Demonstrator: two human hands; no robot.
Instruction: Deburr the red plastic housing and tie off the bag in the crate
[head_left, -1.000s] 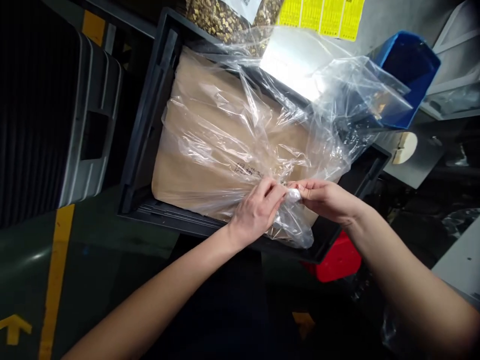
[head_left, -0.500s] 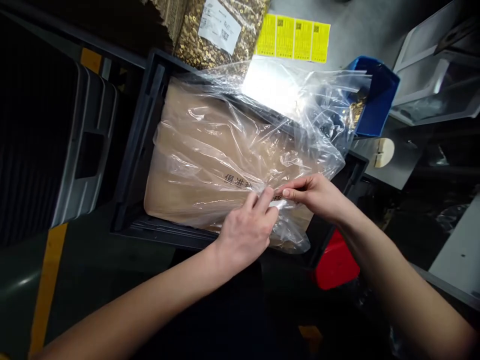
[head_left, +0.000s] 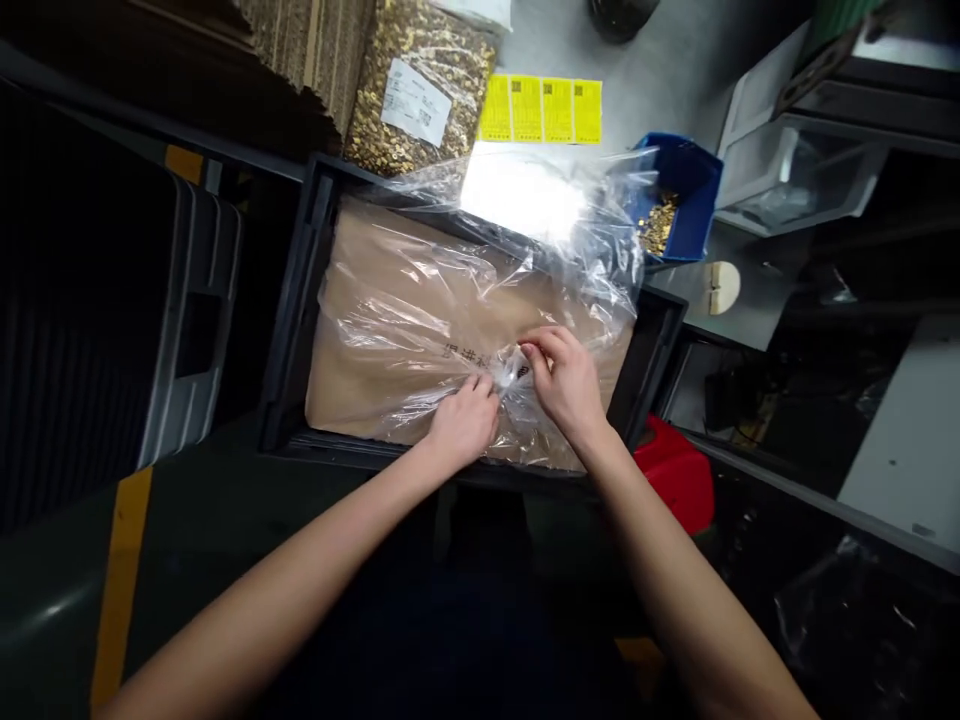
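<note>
Clear plastic film [head_left: 420, 290] lies wrinkled over brown sheet material [head_left: 360, 390] in a dark crate [head_left: 289, 330]. Dark printed characters show through the film near the middle. My left hand [head_left: 465, 420] has its fingers curled on the film, pinching gathered plastic at the centre. Just to the right, my right hand [head_left: 562, 380] closes thumb and forefinger on the same bunched film. The film's loose upper part spreads over the crate's far edge towards a blue bin.
Beyond the crate are a bag of small brass-coloured parts [head_left: 367, 120], yellow labels [head_left: 541, 110] and the blue bin [head_left: 697, 200] with loose parts. A red bin [head_left: 679, 475] sits at right, stacked cardboard [head_left: 292, 60] upper left, a grey case [head_left: 169, 400] left.
The view has shifted. My right hand has turned more upright and drawn the film into a tighter bunch beside my left hand. Less plastic now hangs over the blue bin.
</note>
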